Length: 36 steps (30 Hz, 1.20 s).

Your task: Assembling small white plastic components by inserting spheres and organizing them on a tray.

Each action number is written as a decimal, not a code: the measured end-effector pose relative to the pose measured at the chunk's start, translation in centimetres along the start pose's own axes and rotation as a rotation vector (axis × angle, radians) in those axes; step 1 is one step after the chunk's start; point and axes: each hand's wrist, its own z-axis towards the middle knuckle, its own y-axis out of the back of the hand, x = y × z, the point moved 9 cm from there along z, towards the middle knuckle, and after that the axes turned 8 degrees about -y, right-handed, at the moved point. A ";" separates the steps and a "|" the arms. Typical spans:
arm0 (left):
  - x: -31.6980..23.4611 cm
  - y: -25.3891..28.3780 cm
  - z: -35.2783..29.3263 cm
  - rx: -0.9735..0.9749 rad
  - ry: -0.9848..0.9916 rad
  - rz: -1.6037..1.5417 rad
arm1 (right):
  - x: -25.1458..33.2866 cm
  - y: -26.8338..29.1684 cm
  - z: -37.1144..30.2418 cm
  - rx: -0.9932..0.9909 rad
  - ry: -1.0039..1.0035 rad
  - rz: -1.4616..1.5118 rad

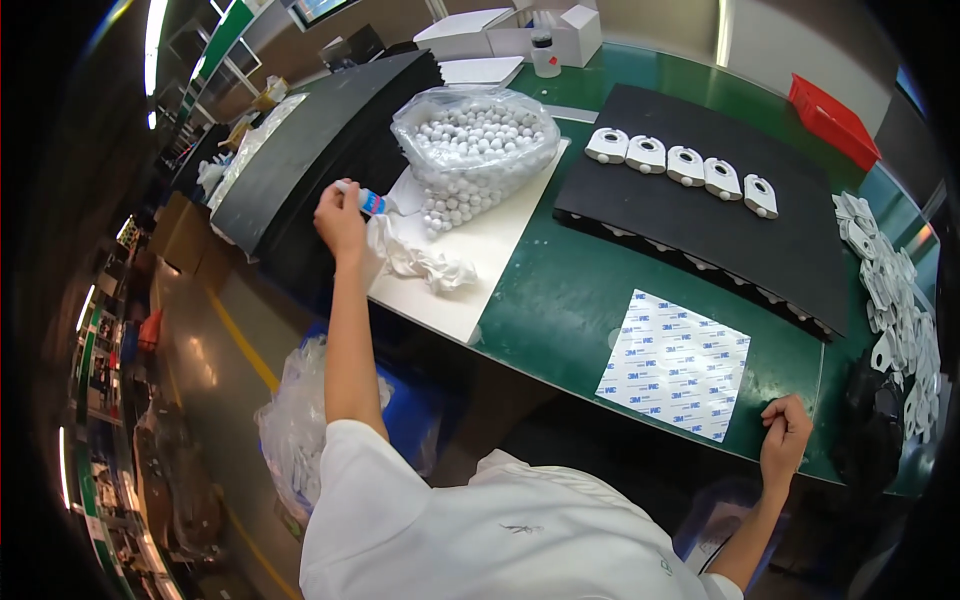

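Note:
At the left, my left hand (pixel 340 215) grips a small white bottle (pixel 372 203) with a blue and pink label, tilted sideways. A crumpled white tissue (pixel 430 268) lies just beside it on a white board (pixel 455 312). Behind the bottle stands a clear plastic bag (pixel 475 150) full of small white balls. My right hand (pixel 787 430) is curled closed at the table's front edge, with nothing visible in its fingers. Nearest to it lies a white sheet (pixel 675 365) with a repeated blue print. Farther back, several white oval parts (pixel 686 166) sit in a row on black foam sheets (pixel 640 110).
The green table (pixel 540 290) carries a pile of white parts (pixel 885 270) at the far right. A red tray (pixel 833 122) and white boxes (pixel 545 35) are at the back. Stacked dark sheets (pixel 320 140) stand left. Below, plastic bags (pixel 300 420) fill a blue bin (pixel 410 420).

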 end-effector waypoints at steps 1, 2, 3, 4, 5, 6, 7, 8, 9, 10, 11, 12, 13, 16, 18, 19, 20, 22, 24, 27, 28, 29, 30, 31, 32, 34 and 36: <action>-0.9 0.7 0.4 -0.073 -0.084 -0.222 | 0.0 -0.2 0.1 0.021 -0.004 0.014; -2.7 0.8 0.8 -0.091 -0.085 -0.393 | 0.0 0.3 0.1 0.003 -0.010 0.007; -6.2 1.2 0.4 -0.098 -0.129 -0.459 | 0.0 0.7 0.0 -0.029 0.023 -0.008; -9.0 1.5 0.0 -0.058 -0.125 -0.563 | 0.3 1.1 0.0 -0.055 0.061 -0.019; -11.6 1.6 -0.6 -0.021 -0.120 -0.664 | 0.7 0.7 0.1 -0.058 0.062 -0.021; -13.9 1.2 -1.8 0.063 -0.091 -0.745 | 1.9 0.8 0.1 -0.162 0.081 0.116; -15.6 0.5 -3.3 0.140 -0.060 -0.821 | 2.9 0.8 -0.1 -0.259 0.104 0.254; -17.0 -0.8 -5.4 0.239 -0.044 -0.925 | 4.4 -0.2 0.0 -0.212 0.159 0.322; -18.7 -1.3 -7.5 0.322 -0.032 -1.010 | 6.2 -1.2 -0.1 -0.180 0.181 0.340; -21.1 -2.3 -10.2 0.443 0.057 -1.174 | 7.9 -2.5 -0.3 -0.101 0.186 0.405; -23.2 -3.9 -13.5 0.581 0.188 -1.312 | 9.6 -4.2 -0.5 -0.013 0.193 0.473; -25.2 -4.8 -16.5 0.741 0.317 -1.286 | 10.7 -6.1 -1.0 0.063 0.173 0.557; -27.0 -5.7 -18.9 0.818 0.306 -1.343 | 11.6 -7.7 -1.7 0.142 0.150 0.636; -31.3 -6.0 -23.7 0.939 0.105 -1.299 | 10.7 -11.3 -2.9 0.283 -0.039 0.792; -32.0 -5.7 -25.0 0.954 0.071 -1.278 | 9.7 -12.5 -3.6 0.386 -0.134 0.806; -32.1 -5.4 -25.1 0.925 0.031 -1.289 | 9.0 -13.0 -3.7 0.398 -0.179 0.876; -32.2 -5.1 -25.1 0.901 -0.005 -1.302 | 8.6 -13.4 -3.9 0.404 -0.231 0.943; -32.2 -5.2 -25.4 0.948 0.047 -1.430 | 8.8 -13.4 -4.0 0.474 -0.269 0.998; -32.7 -5.1 -25.8 1.107 0.252 -1.629 | 8.9 -13.4 -3.9 0.538 -0.307 1.053; -33.3 -5.9 -26.5 1.213 0.316 -1.736 | 9.7 -13.4 -3.9 0.661 -0.283 1.116; -33.3 -6.4 -26.7 1.232 0.317 -1.752 | 9.4 -12.9 -3.7 0.589 -0.287 1.092; -33.1 -6.6 -26.3 1.181 0.246 -1.699 | 9.1 -12.5 -3.6 0.530 -0.290 1.074; -33.1 -6.9 -26.0 1.136 0.177 -1.651 | 8.8 -11.9 -3.1 0.471 -0.213 0.978; -33.2 -7.2 -26.2 1.160 0.179 -1.668 | 8.0 -11.4 -2.4 0.403 -0.141 0.876; -32.5 -8.1 -26.0 1.092 0.249 -1.583 | 7.1 -10.3 -1.8 0.256 -0.025 0.686; -31.4 -9.0 -24.7 0.946 0.385 -1.522 | 8.1 -8.2 -1.0 0.049 0.087 0.468; -30.4 -9.8 -22.4 0.808 0.463 -1.516 | 8.4 -6.7 -0.1 -0.001 0.145 0.302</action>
